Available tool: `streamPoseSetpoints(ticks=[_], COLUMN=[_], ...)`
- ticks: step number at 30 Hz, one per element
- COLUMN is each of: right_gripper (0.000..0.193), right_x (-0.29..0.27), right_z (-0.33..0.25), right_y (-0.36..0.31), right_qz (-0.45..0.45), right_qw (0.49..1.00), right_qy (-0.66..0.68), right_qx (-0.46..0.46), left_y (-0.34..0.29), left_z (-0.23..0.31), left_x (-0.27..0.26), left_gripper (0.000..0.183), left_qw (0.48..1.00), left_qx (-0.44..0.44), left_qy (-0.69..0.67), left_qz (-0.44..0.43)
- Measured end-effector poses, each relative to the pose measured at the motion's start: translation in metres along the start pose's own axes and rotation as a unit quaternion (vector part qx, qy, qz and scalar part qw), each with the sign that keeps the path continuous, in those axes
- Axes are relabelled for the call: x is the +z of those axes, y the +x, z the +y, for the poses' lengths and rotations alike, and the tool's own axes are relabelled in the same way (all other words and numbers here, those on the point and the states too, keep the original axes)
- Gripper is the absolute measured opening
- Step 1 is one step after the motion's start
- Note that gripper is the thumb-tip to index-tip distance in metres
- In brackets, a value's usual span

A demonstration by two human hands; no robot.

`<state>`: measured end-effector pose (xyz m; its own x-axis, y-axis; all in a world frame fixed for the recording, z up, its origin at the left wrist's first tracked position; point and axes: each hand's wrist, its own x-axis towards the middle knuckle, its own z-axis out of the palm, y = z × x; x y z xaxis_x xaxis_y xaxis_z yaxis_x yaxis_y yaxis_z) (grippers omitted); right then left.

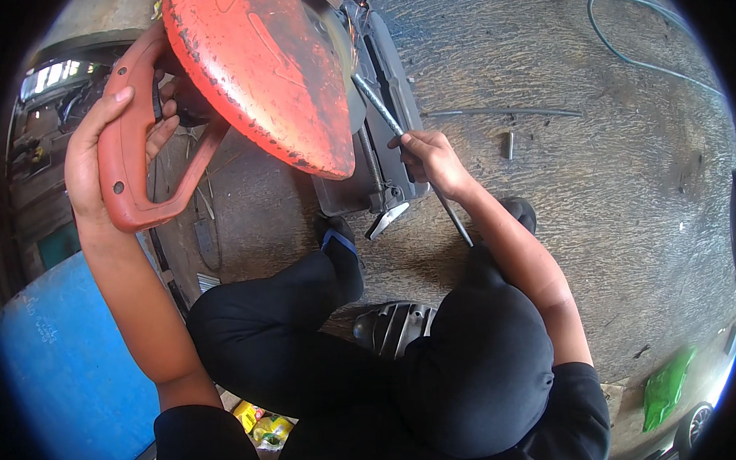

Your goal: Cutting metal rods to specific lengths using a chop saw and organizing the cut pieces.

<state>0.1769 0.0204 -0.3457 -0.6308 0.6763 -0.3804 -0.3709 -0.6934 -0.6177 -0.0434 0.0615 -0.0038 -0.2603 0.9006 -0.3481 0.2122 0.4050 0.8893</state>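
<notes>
My left hand (90,154) is wrapped round the red D-shaped handle of a cut-off saw (257,80), its fingers reaching in by the trigger. A worn red guard covers most of the saw's disc (356,109). Held in my right hand (434,159) is a thin metal rod (377,104), slanting from near my right knee up to the disc's edge. A few orange sparks show by the disc, near the rod's far end. Under the guard lies the saw's dark base (334,197), with a threaded clamp screw (371,161) and a pale crank plate at its near end.
On the rough brown floor lie another thin rod (502,112) and a short cut piece (510,145). A hose (621,55) curls at far right. A ribbed metal part (394,326) sits between my legs. Left stands a blue panel (64,354); a green bag (667,388) lies lower right.
</notes>
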Motion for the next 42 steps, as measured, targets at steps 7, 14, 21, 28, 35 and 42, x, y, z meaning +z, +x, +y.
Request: streamPoseSetpoints(ticks=[7, 14, 21, 28, 35, 42], right_gripper=[0.029, 0.020, 0.014, 0.016, 0.029, 0.026], right_x=[0.004, 0.009, 0.011, 0.006, -0.011, 0.006], right_z=[0.003, 0.003, 0.003, 0.007, 0.003, 0.002], right_y=[0.001, 0.003, -0.001, 0.001, 0.005, 0.001], right_qz=[0.075, 0.157, 0.172, 0.210, 0.098, 0.078], right_qw=[0.977, 0.887, 0.870, 0.858, 0.980, 0.978], right_qy=[-0.185, -0.377, -0.403, -0.383, -0.136, -0.179], right_qx=[-0.073, -0.217, -0.225, -0.268, -0.105, -0.071], left_y=[0.001, 0.002, 0.001, 0.001, 0.002, 0.003], left_z=[-0.001, 0.001, -0.001, 0.001, 0.000, -0.001], left_x=[-0.002, 0.000, 0.002, -0.007, -0.003, -0.004], left_gripper=[0.045, 0.046, 0.046, 0.044, 0.043, 0.045], left_qw=[1.000, 1.000, 1.000, 1.000, 1.000, 1.000], left_qx=[0.007, 0.005, 0.001, -0.012, -0.005, 0.004], left_qy=[0.002, -0.005, -0.008, 0.013, 0.002, 0.004], left_qz=[-0.003, -0.001, 0.002, 0.015, 0.003, -0.006])
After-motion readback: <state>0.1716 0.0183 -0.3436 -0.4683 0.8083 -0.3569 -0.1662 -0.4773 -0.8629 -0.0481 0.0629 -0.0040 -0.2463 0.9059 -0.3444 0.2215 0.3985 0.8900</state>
